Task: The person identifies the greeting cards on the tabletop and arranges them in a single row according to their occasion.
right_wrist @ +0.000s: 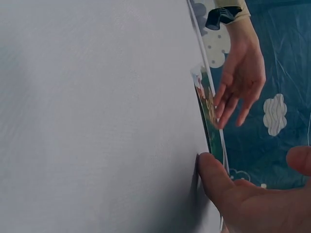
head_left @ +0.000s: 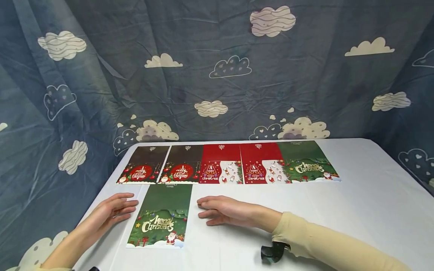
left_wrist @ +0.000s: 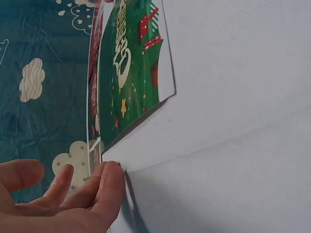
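A green "Merry Christmas" card (head_left: 162, 218) lies unfolded on the white table, in front of a row of cards. To its left is my left hand (head_left: 110, 211), fingers relaxed and apart from the card; the left wrist view shows this hand (left_wrist: 73, 201) near the card's corner (left_wrist: 138, 73). On the card's other side my right hand (head_left: 230, 212) rests at the tabletop with loosely extended fingers, holding nothing. In the right wrist view the right hand's fingertip (right_wrist: 211, 170) is at the table surface, while the left hand (right_wrist: 243, 77) appears beyond the card (right_wrist: 206, 104).
The back row holds two dark cards with red baubles (head_left: 139, 172), two red cards (head_left: 221, 172) and another green card (head_left: 306, 165), edge to edge. A dark cloud-patterned curtain (head_left: 217, 90) hangs behind the table (head_left: 366, 210). A black wrist device (head_left: 272, 253) sits under the right sleeve.
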`<state>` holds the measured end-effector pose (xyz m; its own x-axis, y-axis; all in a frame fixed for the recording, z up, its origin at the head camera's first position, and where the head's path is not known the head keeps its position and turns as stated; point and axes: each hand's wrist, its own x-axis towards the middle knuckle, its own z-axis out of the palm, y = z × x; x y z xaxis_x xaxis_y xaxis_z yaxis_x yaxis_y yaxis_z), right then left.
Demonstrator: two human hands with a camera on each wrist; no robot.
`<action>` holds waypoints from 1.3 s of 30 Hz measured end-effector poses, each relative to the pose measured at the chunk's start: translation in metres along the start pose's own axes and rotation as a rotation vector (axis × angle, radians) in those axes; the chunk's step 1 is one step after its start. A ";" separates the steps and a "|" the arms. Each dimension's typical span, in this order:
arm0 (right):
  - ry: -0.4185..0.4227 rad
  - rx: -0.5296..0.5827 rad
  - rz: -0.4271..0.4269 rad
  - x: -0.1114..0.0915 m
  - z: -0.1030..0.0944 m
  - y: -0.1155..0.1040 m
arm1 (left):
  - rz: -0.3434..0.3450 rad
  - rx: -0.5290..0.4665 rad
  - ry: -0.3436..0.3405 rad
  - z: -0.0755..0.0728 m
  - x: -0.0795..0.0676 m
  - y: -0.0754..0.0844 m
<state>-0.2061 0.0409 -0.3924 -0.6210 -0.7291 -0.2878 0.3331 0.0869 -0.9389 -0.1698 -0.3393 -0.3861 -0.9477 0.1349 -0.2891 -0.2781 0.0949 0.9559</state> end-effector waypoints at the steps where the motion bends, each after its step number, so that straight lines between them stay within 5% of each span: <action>1: -0.003 0.006 0.001 0.001 0.001 0.000 | 0.000 -0.003 -0.004 0.000 0.000 -0.001; 11: -0.074 0.013 0.007 0.010 0.010 0.001 | -0.012 -0.015 -0.044 0.008 -0.001 -0.006; 20: -0.122 0.036 -0.017 0.013 0.012 0.007 | -0.028 -0.001 0.011 0.018 -0.002 -0.007; 31: 0.010 0.167 -0.060 0.000 0.026 0.009 | -0.060 -0.087 -0.006 0.024 -0.007 -0.008; 39: 0.076 0.240 -0.053 -0.010 0.033 0.013 | -0.101 -0.064 -0.024 0.031 -0.014 -0.009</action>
<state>-0.1716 0.0270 -0.3955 -0.6908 -0.6742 -0.2613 0.4520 -0.1205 -0.8838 -0.1488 -0.3117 -0.3919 -0.9108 0.1511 -0.3841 -0.3816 0.0461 0.9232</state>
